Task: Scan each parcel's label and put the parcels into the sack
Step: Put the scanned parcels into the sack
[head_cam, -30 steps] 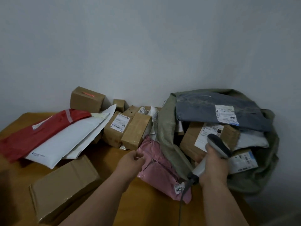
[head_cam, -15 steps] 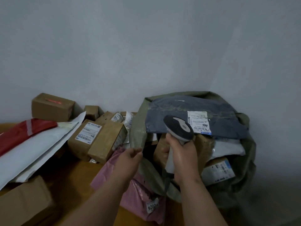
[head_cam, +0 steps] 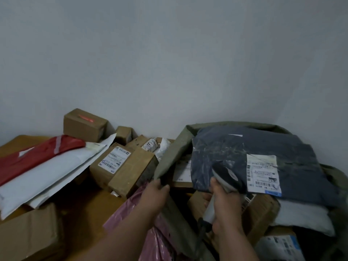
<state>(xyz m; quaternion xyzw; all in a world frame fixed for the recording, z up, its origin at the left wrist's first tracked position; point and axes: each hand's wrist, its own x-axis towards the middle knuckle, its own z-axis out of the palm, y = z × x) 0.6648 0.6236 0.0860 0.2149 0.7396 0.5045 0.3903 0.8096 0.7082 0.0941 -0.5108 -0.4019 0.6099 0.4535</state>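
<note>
Your left hand (head_cam: 155,193) grips the near rim of the olive-green sack (head_cam: 169,157), fingers curled over the fabric edge. Your right hand (head_cam: 224,206) is wrapped round the handle of the scanner (head_cam: 226,176), whose dark head lies against the grey-blue mailer (head_cam: 282,147) — the topmost parcel in the sack, its white label (head_cam: 263,174) facing up just right of the scanner head. Beneath the mailer, inside the sack: a brown box (head_cam: 263,210), a pale soft packet (head_cam: 301,217) and a blue-edged labelled parcel (head_cam: 280,245). On the wooden table (head_cam: 90,210), left of the sack: a pink mailer (head_cam: 131,213) under your left forearm, a labelled carton (head_cam: 111,164), a plain carton (head_cam: 131,172) touching it, white mailers (head_cam: 47,178), a red mailer (head_cam: 37,155) and a large box (head_cam: 30,234) at the near edge.
</note>
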